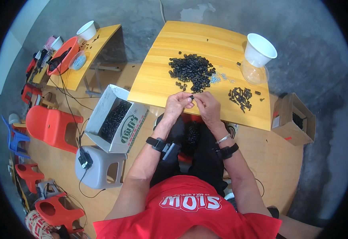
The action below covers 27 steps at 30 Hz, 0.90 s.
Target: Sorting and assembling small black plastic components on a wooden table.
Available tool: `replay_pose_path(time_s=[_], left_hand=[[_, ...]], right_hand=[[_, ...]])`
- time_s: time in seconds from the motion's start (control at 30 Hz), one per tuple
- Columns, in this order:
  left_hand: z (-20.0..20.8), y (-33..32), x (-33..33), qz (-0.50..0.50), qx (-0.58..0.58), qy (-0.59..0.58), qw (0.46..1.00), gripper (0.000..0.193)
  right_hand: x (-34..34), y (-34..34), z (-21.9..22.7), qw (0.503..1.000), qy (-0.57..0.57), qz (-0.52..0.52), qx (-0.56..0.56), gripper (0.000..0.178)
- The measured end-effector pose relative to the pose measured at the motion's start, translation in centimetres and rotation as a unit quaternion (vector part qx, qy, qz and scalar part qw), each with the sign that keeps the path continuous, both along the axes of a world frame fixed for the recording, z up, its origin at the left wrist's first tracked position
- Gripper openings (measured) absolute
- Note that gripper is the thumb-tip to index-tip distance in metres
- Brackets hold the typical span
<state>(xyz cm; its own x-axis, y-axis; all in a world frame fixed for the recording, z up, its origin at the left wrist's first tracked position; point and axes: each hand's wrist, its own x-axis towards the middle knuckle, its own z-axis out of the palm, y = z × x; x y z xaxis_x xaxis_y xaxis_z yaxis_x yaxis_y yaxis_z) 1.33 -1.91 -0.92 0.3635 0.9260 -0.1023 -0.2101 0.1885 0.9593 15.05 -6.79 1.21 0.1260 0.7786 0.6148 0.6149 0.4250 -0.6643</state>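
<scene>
At the front edge of the wooden table, my left hand and my right hand meet, fingers closed. Between their fingertips is a small black plastic part; its exact kind is too small to make out. Just beyond the hands lies a large heap of short black cylindrical parts. Small silvery screws are scattered at the heap's right side. Further right, near my right hand, sits a smaller pile of thin black pieces.
A white tub and a clear plastic container stand at the table's right. On the floor are a white carton of black parts, a brown carton, a grey stool and a red chair. Cables hang at left.
</scene>
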Motion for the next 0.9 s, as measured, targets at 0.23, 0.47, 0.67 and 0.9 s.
replay_pose_path(time_s=[0.23, 0.47, 0.67, 0.9], left_hand=[[0.0, -0.1, 0.3, 0.0, 0.002, 0.011, 1.0, 0.015], [-0.1, -0.1, 0.2, 0.007, 0.001, 0.007, 1.0, 0.015], [-0.6, 0.1, -0.2, 0.046, -0.018, -0.072, 0.996, 0.017], [-0.1, 0.5, -1.7, 0.103, -0.06, -0.246, 0.962, 0.02]], right_hand=[[0.6, 0.3, 0.3, 0.995, -0.095, 0.007, 0.04, 0.007], [0.6, 0.4, 0.2, 0.989, -0.132, 0.018, 0.063, 0.009], [0.5, 0.3, -0.2, 0.99, 0.087, 0.06, -0.092, 0.01], [0.2, 0.9, -1.8, 0.997, 0.009, 0.001, -0.078, 0.008]])
